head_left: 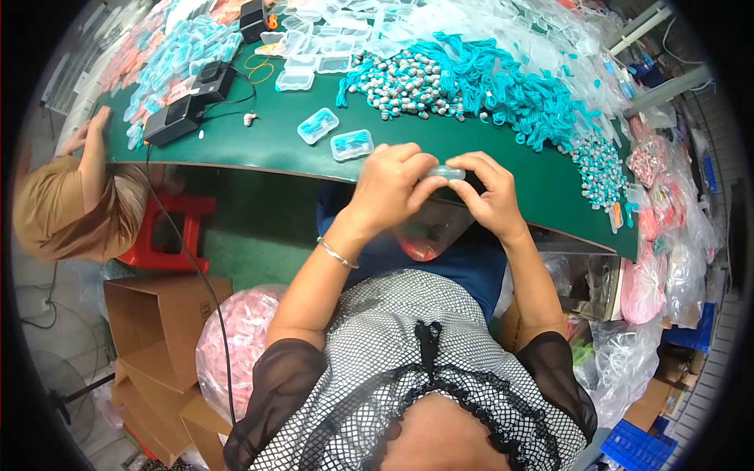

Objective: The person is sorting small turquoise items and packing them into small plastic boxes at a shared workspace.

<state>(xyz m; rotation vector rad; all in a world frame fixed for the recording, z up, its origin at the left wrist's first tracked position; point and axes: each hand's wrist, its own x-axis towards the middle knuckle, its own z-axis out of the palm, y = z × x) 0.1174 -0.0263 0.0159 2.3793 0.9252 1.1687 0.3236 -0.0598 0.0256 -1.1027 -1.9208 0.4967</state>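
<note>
My left hand [395,182] and my right hand [493,193] are both closed on a small clear plastic case [448,172] at the table's front edge. The case is seen edge-on between my fingers and thumbs, so its contents are mostly hidden. Just beyond my left hand lie two closed clear cases, one a clear case with a coiled teal cord [317,125], the other a similar filled case [352,145]. A large heap of teal cords [503,90] with grey-and-white plug-like ends [404,85] spreads over the table beyond my right hand.
Clear case shells [330,59] pile up at the back of the green table [275,141]. Black boxy devices [174,119] with a cable stand at left, near teal filled cases [184,59]. A person [82,200] sits at far left. Cardboard boxes [169,326] and a pink-filled bag [236,341] flank me.
</note>
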